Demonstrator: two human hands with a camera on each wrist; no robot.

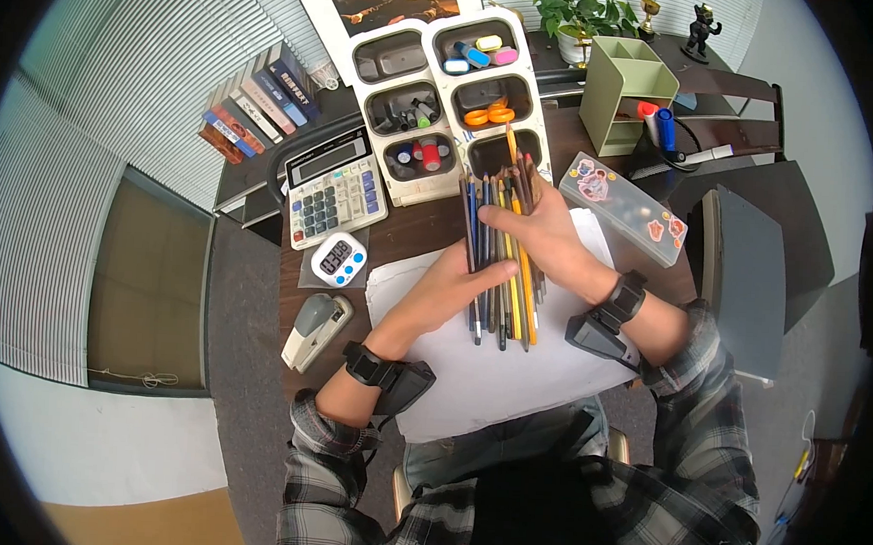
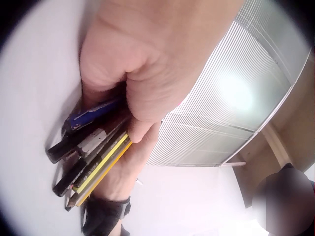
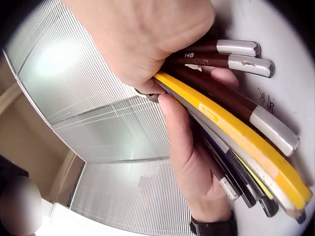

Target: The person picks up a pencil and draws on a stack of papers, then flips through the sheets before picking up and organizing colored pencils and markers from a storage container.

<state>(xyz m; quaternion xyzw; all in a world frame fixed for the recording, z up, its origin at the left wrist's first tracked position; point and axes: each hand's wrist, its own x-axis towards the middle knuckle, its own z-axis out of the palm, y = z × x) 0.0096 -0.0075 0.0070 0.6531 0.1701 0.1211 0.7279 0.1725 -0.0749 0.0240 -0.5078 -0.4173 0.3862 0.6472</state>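
Observation:
A bundle of pencils (image 1: 504, 310) stands over white paper (image 1: 442, 380), gripped from both sides. My left hand (image 1: 443, 290) holds its left side, thumb across the front. On the right, my right hand (image 1: 553, 237) holds it higher up, thumb also across. The bundle's tips overlap the front right compartment of a white desk organizer (image 1: 416, 192) in the head view. Dark, blue and yellow pencil ends (image 2: 93, 147) poke out below my hand in the left wrist view. Maroon pencils with silver ends (image 3: 273, 130) and a thick yellow pencil (image 3: 236, 132) show in the right wrist view.
Left of the paper are a calculator (image 1: 335, 195), a white timer (image 1: 340, 260) and a stapler (image 1: 315, 331). A clear case with stickers (image 1: 629, 208) lies to the right, near a green holder (image 1: 624, 96). Orange-handled scissors (image 1: 489, 113) sit in the organizer.

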